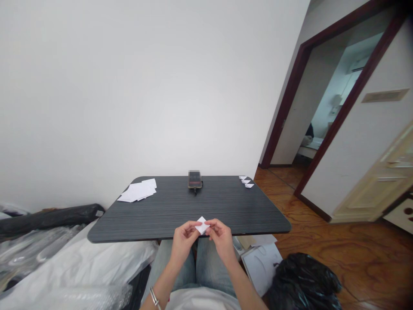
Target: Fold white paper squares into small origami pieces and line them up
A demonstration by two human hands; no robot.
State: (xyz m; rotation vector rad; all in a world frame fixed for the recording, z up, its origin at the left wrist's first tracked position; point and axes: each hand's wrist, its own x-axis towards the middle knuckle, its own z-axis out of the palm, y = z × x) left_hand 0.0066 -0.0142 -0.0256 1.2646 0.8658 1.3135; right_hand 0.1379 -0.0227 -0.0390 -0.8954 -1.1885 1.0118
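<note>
Over the near edge of a dark-grey, wood-grained bench point(174, 215), one small white diamond of folded paper point(202, 226) sits between two bare hands. The left hand point(184, 236) and right hand point(220, 236) each have a narrow grip, thumb and forefinger pinching one side of it. One corner points away toward the white wall point(161, 86); the fingers cover the side corners, so its long axis cannot be told. Near the bench's far right corner lie three small folded white paper pieces point(245, 181), one behind another. At the far left is one loose, overlapping pile of flat white paper sheets point(137, 191), too merged to count. Between these groups stands one dark rectangular device point(195, 179) with a black cable point(195, 192); marks on its screen are too blurred to read. One silver metal bracelet point(154, 298) circles the left wrist.
</note>
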